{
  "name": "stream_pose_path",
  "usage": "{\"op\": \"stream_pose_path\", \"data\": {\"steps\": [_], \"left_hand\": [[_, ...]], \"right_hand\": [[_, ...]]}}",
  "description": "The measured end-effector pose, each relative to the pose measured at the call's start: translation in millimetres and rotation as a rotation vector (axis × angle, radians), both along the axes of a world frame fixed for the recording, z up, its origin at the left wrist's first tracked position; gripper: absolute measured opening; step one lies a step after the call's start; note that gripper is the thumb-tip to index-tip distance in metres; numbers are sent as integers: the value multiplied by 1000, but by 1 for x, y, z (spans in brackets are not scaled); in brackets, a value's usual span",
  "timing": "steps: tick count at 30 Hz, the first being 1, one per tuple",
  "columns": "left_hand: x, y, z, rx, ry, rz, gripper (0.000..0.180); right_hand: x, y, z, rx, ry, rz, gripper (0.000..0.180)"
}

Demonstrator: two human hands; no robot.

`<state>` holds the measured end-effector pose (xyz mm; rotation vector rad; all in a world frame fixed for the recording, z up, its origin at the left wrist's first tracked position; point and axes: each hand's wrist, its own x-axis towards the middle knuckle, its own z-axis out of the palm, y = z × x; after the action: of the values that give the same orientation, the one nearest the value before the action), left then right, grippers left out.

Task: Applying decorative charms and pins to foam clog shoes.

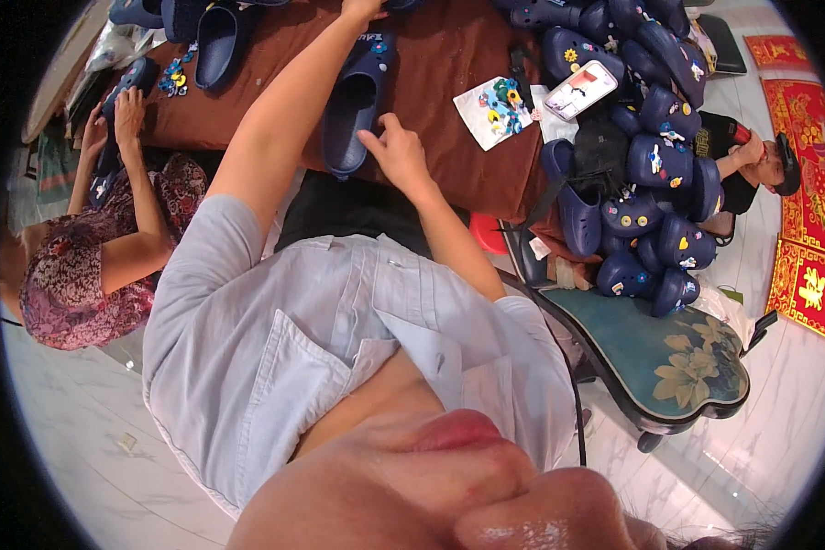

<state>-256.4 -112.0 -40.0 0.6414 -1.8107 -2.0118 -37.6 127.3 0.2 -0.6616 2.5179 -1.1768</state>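
Note:
A navy clog [350, 124] lies on the brown-covered table with its heel toward me and a few small charms at its toe end. Just right of its heel is my right hand [399, 154], thumb and forefinger apart, holding nothing. The thumb is close to the clog's side; I cannot tell whether it touches. My left arm stretches across to the far side, where my left hand [365, 7] is cut off by the upper edge beside other navy clogs. Its fingers are hidden. A white sheet [477, 124] with colourful charms [506, 105] lies to the right.
A heap of navy clogs [660, 160] fills the table's right end, with a phone [582, 90] propped against it. A flowered chair [669, 357] stands below. At left a co-worker [110, 229] handles a clog [110, 128]; another person [752, 160] is at far right.

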Motion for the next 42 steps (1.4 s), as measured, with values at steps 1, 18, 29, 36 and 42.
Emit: {"op": "stream_pose_path", "data": {"steps": [1,18,29,36,42], "left_hand": [[-4,42,22,31,-138,-72,34],[11,107,155,-1895,463,251,46],[-70,72,124,-1959,225,109,52],[-70,71,126,-1894,285,67,49],[-50,65,136,-1797,381,46,46]], "right_hand": [[-17,21,-4,-59,44,-84,40],[-338,33,74,-274,330,-626,77],[-242,92,103,-587,74,-445,69],[-94,82,47,-821,-46,-408,73],[-8,76,11,-778,-293,-381,72]]}}
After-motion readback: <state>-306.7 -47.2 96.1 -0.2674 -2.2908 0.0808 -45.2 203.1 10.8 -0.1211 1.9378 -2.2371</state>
